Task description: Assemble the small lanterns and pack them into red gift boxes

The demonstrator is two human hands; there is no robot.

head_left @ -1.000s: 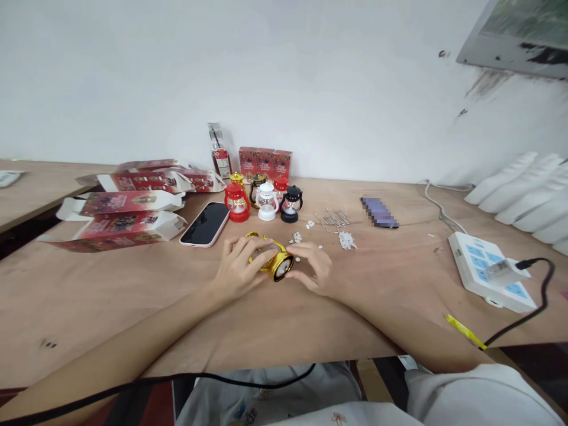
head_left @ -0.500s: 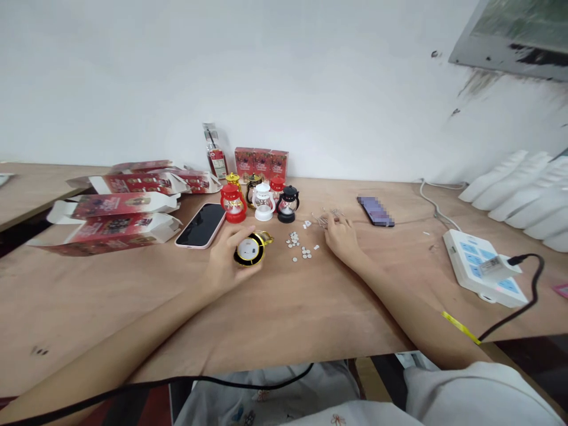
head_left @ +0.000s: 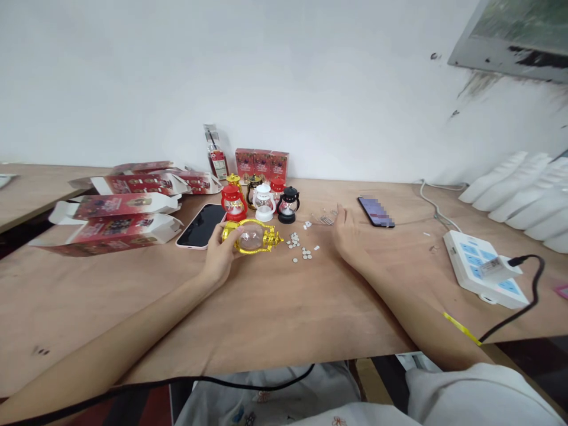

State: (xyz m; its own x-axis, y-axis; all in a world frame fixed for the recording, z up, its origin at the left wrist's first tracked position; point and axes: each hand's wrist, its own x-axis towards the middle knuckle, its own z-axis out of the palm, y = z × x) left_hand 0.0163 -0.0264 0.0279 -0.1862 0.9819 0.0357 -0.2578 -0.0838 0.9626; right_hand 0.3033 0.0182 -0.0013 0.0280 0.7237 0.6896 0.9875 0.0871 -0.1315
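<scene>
My left hand (head_left: 220,251) grips a small gold toy lantern (head_left: 251,236), which lies on its side just above the wooden table (head_left: 275,307). My right hand (head_left: 347,235) rests on the table farther right, next to a little pile of wire clips (head_left: 327,218); its fingers are partly blurred and what they hold, if anything, cannot be made out. Several small round button batteries (head_left: 300,248) lie scattered between my two hands. Behind them stand several lanterns, red (head_left: 233,203), white (head_left: 263,203) and black (head_left: 288,205).
A pink-edged phone (head_left: 202,226) lies beside the gold lantern. Flattened red boxes (head_left: 113,216) sit at the left, upright red boxes (head_left: 261,163) by the wall. A second phone (head_left: 376,211) lies at the right, and a white power strip (head_left: 484,265) with a black cable.
My right hand left the gold lantern and moved right and back to the wire clips. My left hand turned the lantern from base-up to lying sideways, shifting it slightly back.
</scene>
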